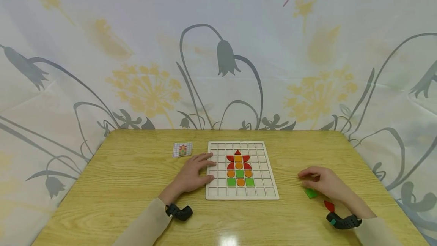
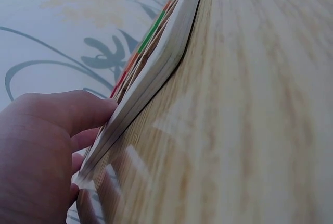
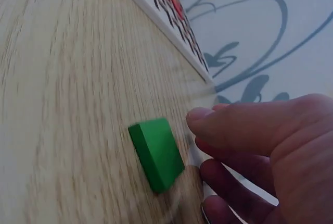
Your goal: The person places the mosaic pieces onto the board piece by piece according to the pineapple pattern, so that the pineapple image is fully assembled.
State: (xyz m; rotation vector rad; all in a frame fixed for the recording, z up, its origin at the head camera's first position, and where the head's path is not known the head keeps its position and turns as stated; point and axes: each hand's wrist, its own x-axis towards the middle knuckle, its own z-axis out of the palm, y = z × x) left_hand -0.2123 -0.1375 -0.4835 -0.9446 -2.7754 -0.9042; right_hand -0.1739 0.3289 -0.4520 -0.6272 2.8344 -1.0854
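Note:
My left hand rests at the left edge of a white grid board, fingers spread over its rim. In the left wrist view the thumb touches the board's side. On the board lies a rocket-like figure of red, orange and green pieces, among them a green square and a red triangle. My right hand is right of the board, fingers loosely bent, with no piece showing between them. Just beside its fingertips a loose green square tile lies on the table.
A small pattern card with a similar coloured figure lies left of the board. A loose red piece sits under the right wrist, near its black wristband. The wooden table meets a flower-printed backdrop at its far edge.

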